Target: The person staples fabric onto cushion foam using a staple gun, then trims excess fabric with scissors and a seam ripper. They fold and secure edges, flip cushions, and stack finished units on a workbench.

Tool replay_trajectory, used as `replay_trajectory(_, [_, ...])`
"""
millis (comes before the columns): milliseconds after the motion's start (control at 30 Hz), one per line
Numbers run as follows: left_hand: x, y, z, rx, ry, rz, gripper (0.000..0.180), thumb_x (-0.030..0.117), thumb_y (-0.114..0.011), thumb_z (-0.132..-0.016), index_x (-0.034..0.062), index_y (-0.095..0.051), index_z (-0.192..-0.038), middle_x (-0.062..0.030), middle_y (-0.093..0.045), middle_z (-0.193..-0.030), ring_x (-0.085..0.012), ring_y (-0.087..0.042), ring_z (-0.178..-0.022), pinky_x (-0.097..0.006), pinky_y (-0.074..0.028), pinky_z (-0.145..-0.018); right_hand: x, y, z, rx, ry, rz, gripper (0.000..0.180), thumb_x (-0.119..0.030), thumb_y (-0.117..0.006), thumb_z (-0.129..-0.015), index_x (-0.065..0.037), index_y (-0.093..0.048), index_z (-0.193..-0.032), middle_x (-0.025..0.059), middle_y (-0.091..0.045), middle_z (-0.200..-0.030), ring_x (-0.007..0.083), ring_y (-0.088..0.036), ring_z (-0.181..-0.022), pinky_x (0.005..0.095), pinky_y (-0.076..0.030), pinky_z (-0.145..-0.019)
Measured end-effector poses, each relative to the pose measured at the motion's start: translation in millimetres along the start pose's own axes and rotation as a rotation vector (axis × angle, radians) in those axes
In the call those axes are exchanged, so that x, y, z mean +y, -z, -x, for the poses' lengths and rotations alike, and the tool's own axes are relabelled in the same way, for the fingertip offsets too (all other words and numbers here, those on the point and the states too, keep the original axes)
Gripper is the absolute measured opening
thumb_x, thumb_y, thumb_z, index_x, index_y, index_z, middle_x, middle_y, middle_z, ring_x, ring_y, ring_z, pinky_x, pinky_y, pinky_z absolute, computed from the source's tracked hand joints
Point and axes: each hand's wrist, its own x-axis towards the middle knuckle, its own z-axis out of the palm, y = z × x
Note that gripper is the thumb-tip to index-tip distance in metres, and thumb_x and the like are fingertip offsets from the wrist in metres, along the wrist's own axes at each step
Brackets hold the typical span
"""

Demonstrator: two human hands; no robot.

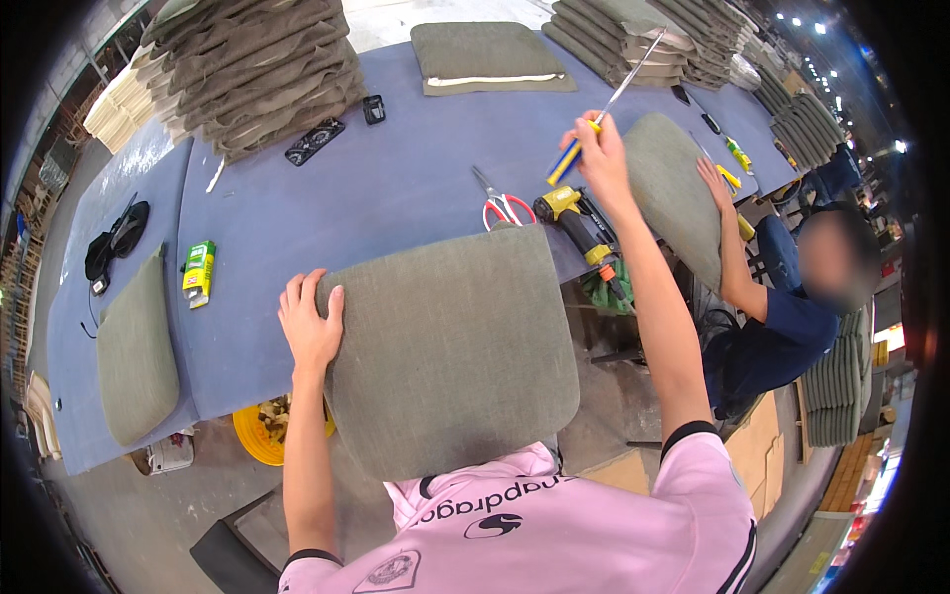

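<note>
Your left hand [309,322] lies flat, fingers spread, on the left edge of the grey-green seat cushion [450,346] that leans from your lap onto the near edge of the blue table [327,198], pressing it without gripping. Your right hand [601,153] is raised farther off and clenched around a long thin metal rod with a blue-and-yellow handle [606,107], which slants up to the far right. Just beyond the cushion lie red-handled scissors [503,206] and a yellow power tool [579,226]; to the right, 1 co-worker's hand [714,183] holds another cushion [675,193].
</note>
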Motion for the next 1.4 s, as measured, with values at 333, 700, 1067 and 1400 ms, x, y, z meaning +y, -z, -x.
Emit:
replay_trajectory(333, [16.5, -0.9, 2.7, 0.036, 0.245, 0.011, 0.041, 0.038, -0.065, -0.103, 0.0106, -0.062, -0.134, -0.0132, -0.061, -0.141, -0.0389, -0.063, -0.122, -0.050, -0.052, -0.100, 38.2, -30.6, -67.1, -0.226, -0.084, 0.074, 0.029, -0.038, -0.053, -0.113, -0.009, -0.054, -0.116, 0.0058, -0.073, -0.086, 0.0154, -0.068, -0.075, 0.0364, -0.053, -0.066])
replay_trajectory(700, [21.9, -8.2, -0.8, 0.031, 0.378, -0.034, 0.046, 0.045, -0.063, -0.103, 0.0143, -0.061, -0.138, -0.0148, -0.067, -0.131, -0.0413, -0.068, -0.115, -0.051, -0.054, -0.096, 38.2, -19.3, -65.0, -0.089, 0.000, -0.130, 0.023, -0.030, -0.051, -0.114, -0.007, -0.051, -0.115, 0.0061, -0.070, -0.080, 0.0132, -0.065, -0.071, 0.0334, -0.052, -0.067])
replay_trajectory(1067, [19.2, -15.8, -5.0, 0.021, 0.375, -0.035, 0.046, 0.040, -0.062, -0.104, 0.0107, -0.060, -0.138, -0.0171, -0.070, -0.132, -0.0418, -0.067, -0.119, -0.050, -0.052, -0.100, 81.1, -16.1, -50.9, -0.317, -0.175, -0.230, 0.026, -0.036, -0.049, -0.115, -0.010, -0.051, -0.114, 0.0094, -0.069, -0.090, 0.0182, -0.070, -0.077, 0.0350, -0.058, -0.071])
replay_trajectory(1400, [19.0, -17.5, -7.7, 0.026, 0.341, 0.001, 0.045, 0.038, -0.062, -0.104, 0.0084, -0.060, -0.138, -0.0170, -0.070, -0.132, -0.0411, -0.066, -0.121, -0.049, -0.051, -0.103, 78.1, -24.4, -37.9, -0.329, -0.136, -0.140, 0.027, -0.038, -0.050, -0.116, -0.011, -0.049, -0.116, 0.0050, -0.067, -0.081, 0.0099, -0.066, -0.071, 0.0275, -0.053, -0.064])
